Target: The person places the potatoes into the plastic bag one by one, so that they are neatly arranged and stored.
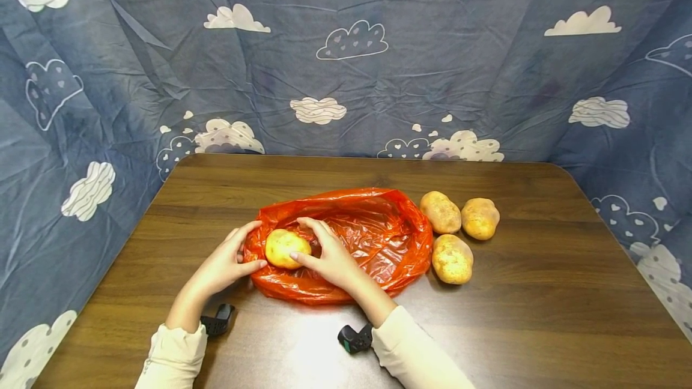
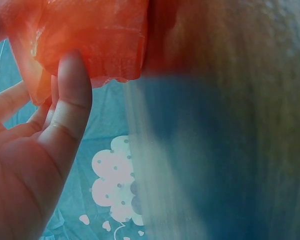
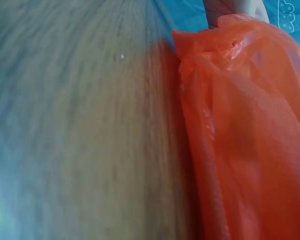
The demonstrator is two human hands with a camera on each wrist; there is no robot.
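Note:
A red plastic bag (image 1: 378, 257) lies on the table with its mouth spread open and its rim raised all round. Inside its left end is a potato (image 1: 283, 247). My right hand (image 1: 332, 260) holds this potato from the right, the thumb on its near side; the other fingertips are partly hidden. At the bag's left end, my left hand (image 1: 218, 266) holds the rim between thumb and fingers. The left wrist view shows the left hand (image 2: 35, 165) against the red plastic. In the right wrist view the bag (image 3: 255, 140) hides the right hand.
Three more potatoes (image 1: 453, 259) sit together just right of the bag, one close against its rim. They rest on a brown wooden table (image 1: 540, 293). A blue cloth (image 1: 346, 95) with cloud prints hangs behind the table. Each wrist wears a black strap device (image 1: 355, 338).

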